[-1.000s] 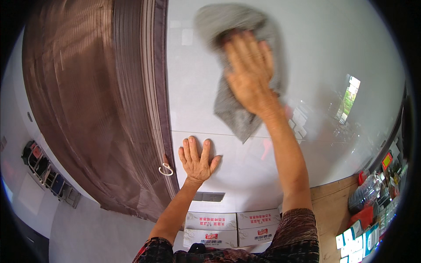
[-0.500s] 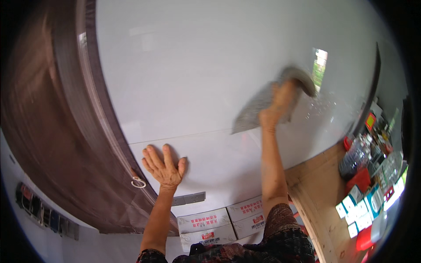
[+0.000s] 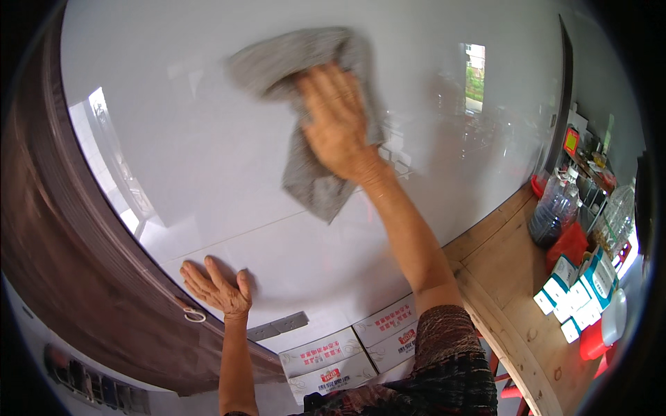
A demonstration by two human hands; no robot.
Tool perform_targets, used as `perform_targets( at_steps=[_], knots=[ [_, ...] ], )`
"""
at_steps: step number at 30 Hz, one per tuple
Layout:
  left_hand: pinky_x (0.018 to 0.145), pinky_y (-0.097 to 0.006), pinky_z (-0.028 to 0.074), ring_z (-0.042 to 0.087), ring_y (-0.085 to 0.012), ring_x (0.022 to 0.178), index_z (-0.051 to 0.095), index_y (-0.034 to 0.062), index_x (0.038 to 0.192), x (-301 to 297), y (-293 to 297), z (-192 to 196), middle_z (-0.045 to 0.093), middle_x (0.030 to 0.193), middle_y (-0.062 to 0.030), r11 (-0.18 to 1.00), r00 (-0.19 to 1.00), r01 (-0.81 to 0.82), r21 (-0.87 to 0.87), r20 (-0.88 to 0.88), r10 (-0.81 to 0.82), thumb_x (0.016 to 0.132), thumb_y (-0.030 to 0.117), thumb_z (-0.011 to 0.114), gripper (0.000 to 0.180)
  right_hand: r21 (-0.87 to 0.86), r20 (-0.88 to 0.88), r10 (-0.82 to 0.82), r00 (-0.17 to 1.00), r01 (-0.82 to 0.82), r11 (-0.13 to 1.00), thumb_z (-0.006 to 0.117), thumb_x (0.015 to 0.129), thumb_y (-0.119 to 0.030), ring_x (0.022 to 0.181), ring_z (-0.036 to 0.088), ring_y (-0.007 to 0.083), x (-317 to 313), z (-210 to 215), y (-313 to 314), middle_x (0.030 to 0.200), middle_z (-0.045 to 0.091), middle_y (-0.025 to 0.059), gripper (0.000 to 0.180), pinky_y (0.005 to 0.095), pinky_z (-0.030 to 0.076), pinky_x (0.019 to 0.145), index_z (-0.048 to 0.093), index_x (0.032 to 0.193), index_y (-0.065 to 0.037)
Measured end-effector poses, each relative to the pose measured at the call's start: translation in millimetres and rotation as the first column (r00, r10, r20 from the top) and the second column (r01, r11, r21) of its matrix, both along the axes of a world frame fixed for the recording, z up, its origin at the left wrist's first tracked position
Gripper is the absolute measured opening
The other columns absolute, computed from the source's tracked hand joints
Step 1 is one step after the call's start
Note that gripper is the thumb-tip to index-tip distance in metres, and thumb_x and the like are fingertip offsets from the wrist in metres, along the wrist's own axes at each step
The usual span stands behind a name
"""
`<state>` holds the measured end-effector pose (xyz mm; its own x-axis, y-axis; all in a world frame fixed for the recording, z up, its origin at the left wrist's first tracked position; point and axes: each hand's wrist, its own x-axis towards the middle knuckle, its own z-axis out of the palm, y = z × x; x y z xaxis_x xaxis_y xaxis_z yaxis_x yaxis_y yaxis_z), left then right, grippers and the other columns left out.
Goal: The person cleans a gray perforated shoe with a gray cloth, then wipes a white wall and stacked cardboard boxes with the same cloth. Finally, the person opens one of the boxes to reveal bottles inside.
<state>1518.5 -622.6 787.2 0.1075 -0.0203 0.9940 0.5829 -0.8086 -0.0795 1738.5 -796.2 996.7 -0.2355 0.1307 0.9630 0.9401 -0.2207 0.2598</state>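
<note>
My right hand (image 3: 335, 121) is at 12 o'clock, laid flat over a gray cloth (image 3: 316, 188) that it presses to the glossy white wall (image 3: 208, 194); its fingers lie straight and close together, and blur leaves me unable to tell whether they pinch the fold. The left hand (image 3: 216, 288) is at 8 o'clock, palm to the wall, fingers spread apart, with the brown curtain (image 3: 76, 236) beyond it. At 6 o'clock I have white printed cartons (image 3: 328, 374) side by side, contents hidden from me. The wooden bench (image 3: 499, 305) runs out at 4 o'clock. Toward 3 o'clock on it stands a big clear plastic bottle (image 3: 555, 208), dark stuff filling its lower part; what that is, I can't make out. To its right is a second clear container (image 3: 616, 218), contents too indistinct to name. A crumpled red bag (image 3: 570, 243) sits just below the bottle, near stacked white-and-teal boxes (image 3: 576, 298), their insides unseen. Beside those lies a red-and-clear tub (image 3: 603, 329), its contents unclear.
</note>
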Motion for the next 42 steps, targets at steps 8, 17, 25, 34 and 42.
perform_targets(
  at_steps=[8,17,25,34,42],
  knots=[
    [0.107,-0.053,0.016,0.021,-0.0445,0.134,0.033,0.0009,0.139,3,0,3,0.022,0.144,-0.0293,1.000,1.000,-0.013,0.021,0.002,0.013,0.093,0.046,0.038,0.065,0.282,-0.339,-0.069,0.938,0.172,0.944,0.057,0.084,-0.013,0.134,0.027,0.0331,115,-49,-103,0.142,0.033,0.0188,0.059,0.0420,0.022,0.111,0.033,0.136,0.004],
    [0.108,-0.054,0.016,0.019,-0.0449,0.134,0.031,0.0002,0.139,2,-2,5,0.020,0.145,-0.0292,0.999,1.000,-0.013,0.040,-0.017,0.014,0.093,0.043,0.038,0.064,0.864,-0.478,0.738,0.476,0.106,0.491,0.043,0.095,-0.022,0.135,0.021,0.0342,196,-217,-142,0.145,0.022,0.0197,0.055,0.0425,0.025,0.109,0.024,0.140,0.002],
    [0.108,-0.054,0.012,0.016,-0.0419,0.136,0.026,0.0051,0.142,8,-4,2,0.016,0.147,-0.0258,1.000,1.000,0.004,-0.016,-0.002,-0.004,0.092,0.045,0.039,0.066,0.548,-0.429,0.274,0.861,0.007,0.836,0.050,0.091,-0.025,0.129,0.027,0.0414,102,-177,-64,0.139,0.027,0.0251,0.055,0.0546,0.026,0.105,0.032,0.133,0.005],
    [0.107,-0.053,0.011,0.013,-0.0404,0.137,0.028,0.0079,0.142,-4,-1,0,0.015,0.148,-0.0228,0.991,0.994,0.092,-0.102,-0.047,-0.097,0.095,0.051,0.031,0.064,-0.166,-0.122,0.072,0.990,-0.092,0.982,0.058,0.075,-0.018,0.096,0.051,0.0309,-90,-159,35,0.093,0.052,0.0120,0.020,0.0473,0.037,0.092,0.057,0.092,-0.008],
    [0.106,-0.053,0.019,0.021,-0.0443,0.134,0.033,0.0041,0.140,-6,2,-1,0.021,0.145,-0.0271,1.000,0.999,-0.017,-0.003,-0.046,0.017,0.097,0.037,0.033,0.054,-0.196,-0.071,0.096,0.993,-0.109,0.975,0.055,0.082,-0.020,0.127,0.034,0.0324,-20,-140,3,0.127,0.043,0.0133,0.037,0.0483,0.023,0.109,0.053,0.115,-0.005]
  ],
)
